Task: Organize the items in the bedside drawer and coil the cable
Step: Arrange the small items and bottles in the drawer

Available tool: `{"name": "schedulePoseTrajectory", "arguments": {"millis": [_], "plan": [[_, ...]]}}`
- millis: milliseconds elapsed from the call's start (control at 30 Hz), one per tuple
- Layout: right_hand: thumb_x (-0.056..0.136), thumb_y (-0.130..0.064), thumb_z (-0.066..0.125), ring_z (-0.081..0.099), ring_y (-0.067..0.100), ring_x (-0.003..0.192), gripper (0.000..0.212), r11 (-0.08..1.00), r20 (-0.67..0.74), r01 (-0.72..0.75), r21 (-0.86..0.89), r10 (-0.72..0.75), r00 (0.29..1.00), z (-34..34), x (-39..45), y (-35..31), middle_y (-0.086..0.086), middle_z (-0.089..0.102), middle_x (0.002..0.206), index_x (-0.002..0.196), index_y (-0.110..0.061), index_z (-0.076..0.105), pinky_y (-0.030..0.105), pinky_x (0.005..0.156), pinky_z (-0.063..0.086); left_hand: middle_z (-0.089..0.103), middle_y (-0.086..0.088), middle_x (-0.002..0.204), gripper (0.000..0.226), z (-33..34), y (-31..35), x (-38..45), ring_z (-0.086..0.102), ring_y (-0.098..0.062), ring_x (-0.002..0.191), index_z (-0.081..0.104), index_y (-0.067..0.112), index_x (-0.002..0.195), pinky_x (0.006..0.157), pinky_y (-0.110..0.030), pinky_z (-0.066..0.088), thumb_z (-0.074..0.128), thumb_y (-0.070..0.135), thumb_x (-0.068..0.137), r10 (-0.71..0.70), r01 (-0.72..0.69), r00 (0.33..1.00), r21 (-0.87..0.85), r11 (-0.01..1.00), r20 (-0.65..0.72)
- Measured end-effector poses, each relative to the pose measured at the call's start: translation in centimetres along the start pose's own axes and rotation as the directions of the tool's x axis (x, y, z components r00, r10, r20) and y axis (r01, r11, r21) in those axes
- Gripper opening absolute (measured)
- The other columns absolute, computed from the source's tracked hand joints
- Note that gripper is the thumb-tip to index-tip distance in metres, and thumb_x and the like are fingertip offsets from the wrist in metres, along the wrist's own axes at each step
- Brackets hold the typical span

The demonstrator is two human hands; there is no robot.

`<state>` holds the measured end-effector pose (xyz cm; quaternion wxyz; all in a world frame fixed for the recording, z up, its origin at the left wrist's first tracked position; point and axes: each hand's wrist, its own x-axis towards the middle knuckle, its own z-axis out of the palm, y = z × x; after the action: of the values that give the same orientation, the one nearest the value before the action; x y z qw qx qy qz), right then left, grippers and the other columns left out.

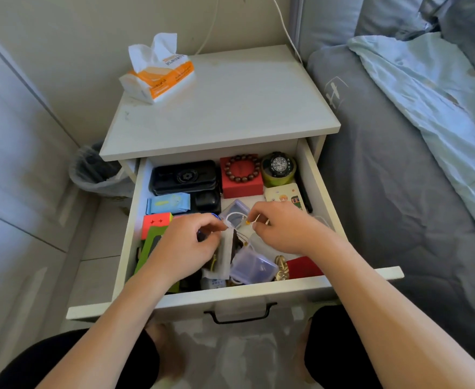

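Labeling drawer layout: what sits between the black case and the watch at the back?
Head view: a red box with a bead bracelet on top sits between the black case and the watch.

We see the white drawer (319,175) pulled wide open and packed. Along the back sit a black case (184,176), a red box (241,186) topped with a bead bracelet (242,167), and a black watch (279,165) on a green roll. Mid-drawer, a thin white cable (234,217) loops loosely over a clear pouch, pinched at both ends. A clear plastic box (254,266) lies tilted near the front.
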<state>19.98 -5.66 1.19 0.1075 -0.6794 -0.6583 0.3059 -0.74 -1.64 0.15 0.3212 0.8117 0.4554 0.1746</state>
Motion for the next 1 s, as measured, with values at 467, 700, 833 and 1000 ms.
{"name": "schedulePoseTrajectory", "arguments": {"millis": [467, 700, 833, 1000], "plan": [[0.091, -0.017, 0.056, 0.043, 0.033, 0.123, 0.052, 0.896, 0.165, 0.086, -0.435, -0.015, 0.986, 2.8, 7.0, -1.4, 0.009, 0.042, 0.134, 0.141, -0.024, 0.043, 0.046, 0.096, 0.046, 0.06, 0.01, 0.107, 0.031, -0.9, -2.9, 1.9, 0.053, -0.006, 0.092, 0.07, 0.026, 0.11, 0.081, -0.027, 0.044, 0.059, 0.007, 0.088, 0.003, -0.025, 0.995, 0.208, 0.978, 0.103], [0.082, -0.031, 0.069, 0.053, 0.031, 0.112, 0.052, 0.842, -0.036, -0.083, -0.532, 0.076, 0.996, 1.3, 5.6, -0.9, 0.011, 0.047, 0.124, 0.128, -0.016, 0.049, 0.041, 0.081, 0.048, 0.063, 0.003, 0.107, 0.024, -0.9, -1.9, 4.7, 0.058, -0.02, 0.104, 0.07, 0.023, 0.108, 0.085, -0.034, 0.048, 0.058, 0.015, 0.089, -0.032, -0.036, 0.984, 0.373, 0.927, 0.175], [0.08, -0.042, 0.071, 0.052, 0.029, 0.106, 0.052, 0.886, -0.163, -0.163, -0.434, 0.1, 0.981, -0.5, 3.9, -0.6, 0.008, 0.047, 0.121, 0.123, -0.019, 0.052, 0.036, 0.072, 0.045, 0.067, 0.008, 0.113, 0.032, -1.1, -0.6, 4.3, 0.06, -0.011, 0.104, 0.069, 0.025, 0.114, 0.091, -0.032, 0.051, 0.057, 0.012, 0.088, -0.005, -0.054, 0.962, 0.209, 0.976, 0.274], [0.083, -0.055, 0.061, 0.051, 0.022, 0.087, 0.047, 0.886, -0.17, -0.26, -0.385, 0.208, 0.963, -1.6, 1.3, 0.8, 0.005, 0.05, 0.113, 0.113, -0.019, 0.055, 0.032, 0.068, 0.043, 0.06, 0.006, 0.123, 0.038, -1.0, 0.4, 3.6, 0.056, -0.012, 0.109, 0.06, 0.029, 0.127, 0.093, -0.03, 0.048, 0.058, 0.021, 0.09, -0.084, -0.053, 0.894, 0.291, 0.955, 0.439]]}}
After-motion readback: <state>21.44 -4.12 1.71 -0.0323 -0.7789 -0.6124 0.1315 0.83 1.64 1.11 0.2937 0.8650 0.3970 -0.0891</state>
